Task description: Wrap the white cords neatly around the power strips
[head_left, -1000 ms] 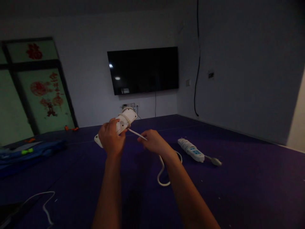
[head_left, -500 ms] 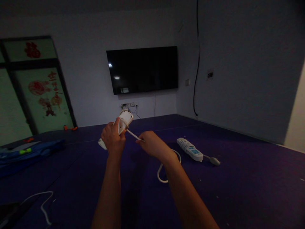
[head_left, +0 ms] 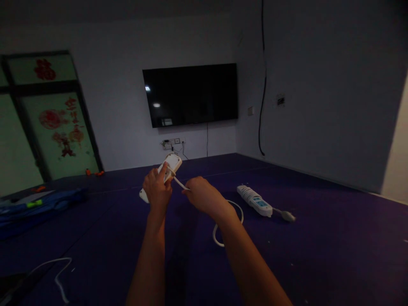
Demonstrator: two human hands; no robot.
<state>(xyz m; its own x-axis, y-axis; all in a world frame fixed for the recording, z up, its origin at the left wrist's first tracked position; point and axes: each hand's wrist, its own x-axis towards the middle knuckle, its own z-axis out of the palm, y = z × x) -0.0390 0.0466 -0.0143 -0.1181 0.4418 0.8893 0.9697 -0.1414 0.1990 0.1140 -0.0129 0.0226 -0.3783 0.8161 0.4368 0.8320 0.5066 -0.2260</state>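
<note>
A white power strip (head_left: 174, 161) is tilted in my left hand (head_left: 157, 185), with the thumb pressed on its underside and the fingers wrapped round it. Its white cord (head_left: 180, 183) crosses the strip near the thumb and runs taut to my right hand (head_left: 204, 193), which pinches it. Past that hand, the cord's slack loops down on the purple surface (head_left: 197, 272), partly hidden by my right forearm. Off to the right lies a second power strip (head_left: 262, 205), its cord wound round one end and its plug (head_left: 288, 216) stretched out beside it.
Dark blue cloth (head_left: 60, 199) with a bright green patch lies at the left. A thin white cable (head_left: 56, 276) curls at the lower left. On the far wall hangs a television (head_left: 194, 95), with outlets (head_left: 174, 142) and wires below. A black cable (head_left: 262, 114) hangs at the right.
My left hand and the power strip have shifted slightly right and down, closer to my right hand. The stretch of cord between the hands is shorter. The second strip lies still.
</note>
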